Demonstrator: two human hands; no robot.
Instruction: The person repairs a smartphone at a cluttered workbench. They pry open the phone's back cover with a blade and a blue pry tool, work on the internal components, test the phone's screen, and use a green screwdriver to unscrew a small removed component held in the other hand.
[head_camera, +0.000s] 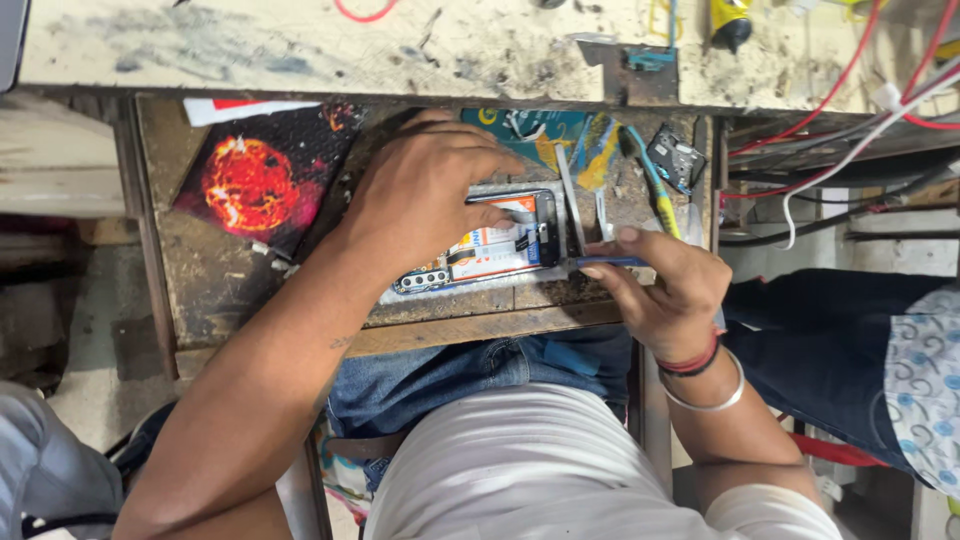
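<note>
Left hand (415, 195) pressed flat, fingers spread, right hand (665, 290) pinching, wrist bent

Got a red-orange planet print card (262, 180) lying left on my grimy wooden tray (200, 270), a small black module (676, 157) far right, red wires (840, 80) trailing over the scuffed bench (300, 45) beyond.

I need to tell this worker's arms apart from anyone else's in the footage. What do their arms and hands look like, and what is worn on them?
Both forearms are bare, with no gloves or long sleeves. The right hand has a red-and-black thread band and a plain silver bangle at the wrist. The left hand wears nothing; a small dark mark shows on its forearm.
</note>
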